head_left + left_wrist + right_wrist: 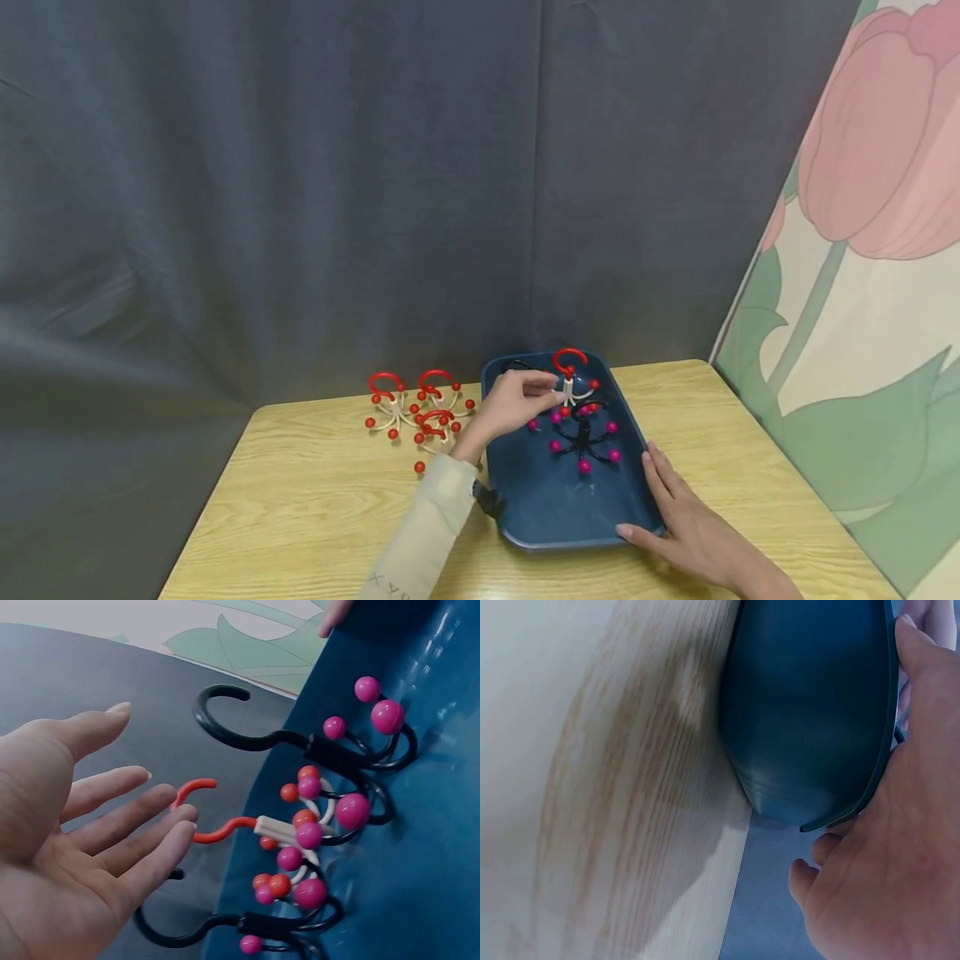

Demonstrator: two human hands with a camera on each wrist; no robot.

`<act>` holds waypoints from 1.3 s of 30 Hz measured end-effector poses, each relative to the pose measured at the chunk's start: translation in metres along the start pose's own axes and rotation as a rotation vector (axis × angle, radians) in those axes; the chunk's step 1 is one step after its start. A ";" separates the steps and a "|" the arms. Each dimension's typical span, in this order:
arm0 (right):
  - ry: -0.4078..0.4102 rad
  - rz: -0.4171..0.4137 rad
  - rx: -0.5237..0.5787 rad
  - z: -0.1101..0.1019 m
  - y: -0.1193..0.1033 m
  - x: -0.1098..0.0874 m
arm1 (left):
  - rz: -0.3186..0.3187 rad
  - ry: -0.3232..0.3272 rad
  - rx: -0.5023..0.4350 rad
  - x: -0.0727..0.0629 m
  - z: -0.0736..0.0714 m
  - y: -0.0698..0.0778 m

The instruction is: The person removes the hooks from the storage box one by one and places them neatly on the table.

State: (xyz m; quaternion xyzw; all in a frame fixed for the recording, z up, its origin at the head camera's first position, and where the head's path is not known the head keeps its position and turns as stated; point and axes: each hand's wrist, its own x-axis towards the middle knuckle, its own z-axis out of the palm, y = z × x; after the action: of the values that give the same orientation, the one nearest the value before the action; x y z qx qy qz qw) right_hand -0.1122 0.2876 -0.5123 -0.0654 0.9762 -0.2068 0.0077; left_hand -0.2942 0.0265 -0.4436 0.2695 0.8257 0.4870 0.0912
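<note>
My left hand (517, 404) hovers over the far part of a blue tray (547, 508), its fingers extended and thumb apart in the left wrist view. Its fingertips are right by the red hook of a white multi-arm hanger (277, 827) with red ball tips. That hanger stands in the tray among black hangers with pink balls, one of them (583, 437) nearer the tray's middle. My right hand (693, 521) rests at the tray's near right corner, fingers fairly straight along the outer side and thumb at the near rim; the right wrist view shows the tray's outer wall (802, 712).
On the wooden table (315, 500), left of the tray, several more white hangers (395, 408) with red hooks stand grouped close together. A dark grey curtain (375, 208) rises behind the table. A wall with painted tulips (870, 167) borders the right side.
</note>
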 end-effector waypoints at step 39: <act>0.032 -0.038 0.014 0.002 0.003 0.000 | 0.008 0.032 -0.018 0.013 0.054 -0.009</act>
State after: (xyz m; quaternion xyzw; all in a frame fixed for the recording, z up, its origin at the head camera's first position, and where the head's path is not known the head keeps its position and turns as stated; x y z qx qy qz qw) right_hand -0.1129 0.2894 -0.5155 -0.0805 0.9733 -0.2146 -0.0116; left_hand -0.2855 0.0708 -0.4775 0.2642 0.8217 0.4988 0.0785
